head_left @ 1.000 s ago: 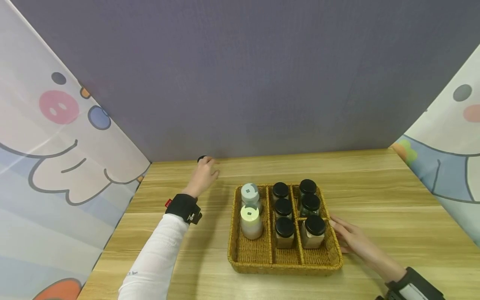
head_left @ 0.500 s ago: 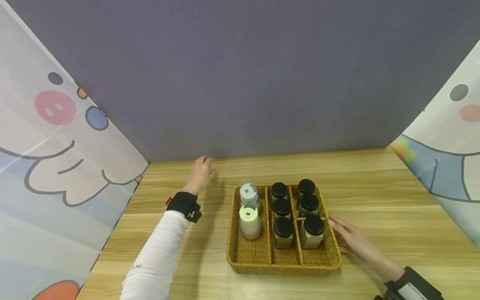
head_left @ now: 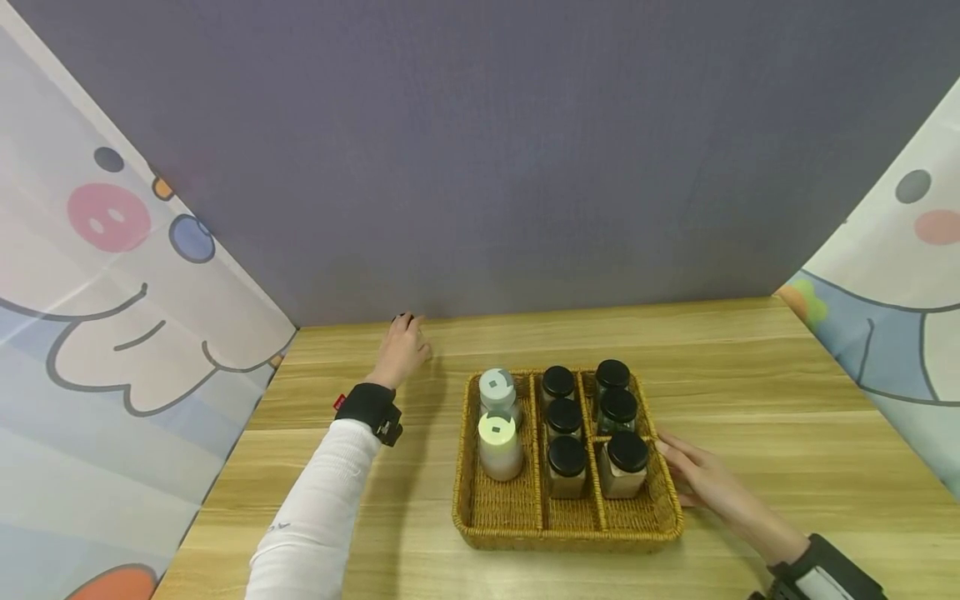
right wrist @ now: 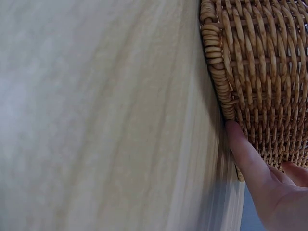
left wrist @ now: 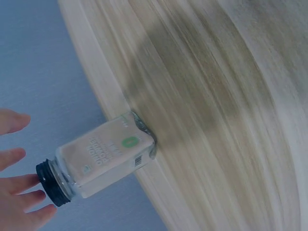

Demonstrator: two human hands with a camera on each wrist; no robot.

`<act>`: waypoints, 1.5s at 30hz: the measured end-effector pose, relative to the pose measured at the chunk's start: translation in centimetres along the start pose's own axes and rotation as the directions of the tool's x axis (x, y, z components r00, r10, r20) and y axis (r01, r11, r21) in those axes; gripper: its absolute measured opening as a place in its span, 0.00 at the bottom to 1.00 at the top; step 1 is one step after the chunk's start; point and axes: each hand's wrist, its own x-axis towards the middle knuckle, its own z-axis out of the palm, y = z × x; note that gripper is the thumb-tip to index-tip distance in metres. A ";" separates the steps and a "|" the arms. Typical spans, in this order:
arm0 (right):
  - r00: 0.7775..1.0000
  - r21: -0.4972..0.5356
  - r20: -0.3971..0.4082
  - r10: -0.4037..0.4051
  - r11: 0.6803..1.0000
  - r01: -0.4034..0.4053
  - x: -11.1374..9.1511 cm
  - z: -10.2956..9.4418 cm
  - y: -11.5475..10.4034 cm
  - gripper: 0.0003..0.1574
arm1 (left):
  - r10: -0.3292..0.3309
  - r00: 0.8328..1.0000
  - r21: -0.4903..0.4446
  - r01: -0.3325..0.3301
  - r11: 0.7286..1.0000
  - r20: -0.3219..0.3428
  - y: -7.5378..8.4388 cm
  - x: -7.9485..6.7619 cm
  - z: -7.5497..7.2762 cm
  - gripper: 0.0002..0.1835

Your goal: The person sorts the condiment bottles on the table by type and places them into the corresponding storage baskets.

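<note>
At the table's back left in the head view, my left hand (head_left: 400, 354) is at the black cap of a square spice jar (left wrist: 103, 154). The left wrist view shows the jar upright on the wood, with a pale filling and a printed label. Several left fingertips reach the black cap (left wrist: 53, 183), while the other fingers stay spread apart from it. My right hand (head_left: 697, 475) rests against the right outer wall of a wicker basket (head_left: 502, 533). In the right wrist view, a finger and the thumb lie extended along the basket's woven side (right wrist: 262, 72).
Two white-capped bottles (head_left: 501, 450) stand in the basket's left compartment. Several black-capped jars (head_left: 566, 467) fill the middle and right ones. A grey panel (head_left: 480, 167) rises behind the wooden table (head_left: 750, 375), with printed curtains (head_left: 97, 350) at both sides.
My left hand has shifted slightly left and in over the jar's cap, covering more of it. The right hand stays against the basket. The head view has shifted a little.
</note>
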 end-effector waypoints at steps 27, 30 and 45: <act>1.000 0.031 0.009 0.010 0.999 -0.010 0.2 0.1 0.0 0.42 | -0.047 0.996 -0.009 0.048 0.999 0.072 -1.5 0.9 -0.2 0.26; 1.000 0.030 0.014 0.003 1.000 -0.003 0.1 0.1 0.1 0.42 | -0.037 0.998 -0.012 0.038 0.999 0.059 -1.5 0.9 -0.2 0.26; 1.000 0.039 0.000 0.004 0.999 -0.004 0.1 0.0 0.0 0.41 | -0.039 0.999 -0.036 0.039 0.999 -0.002 -1.7 0.9 -0.9 0.20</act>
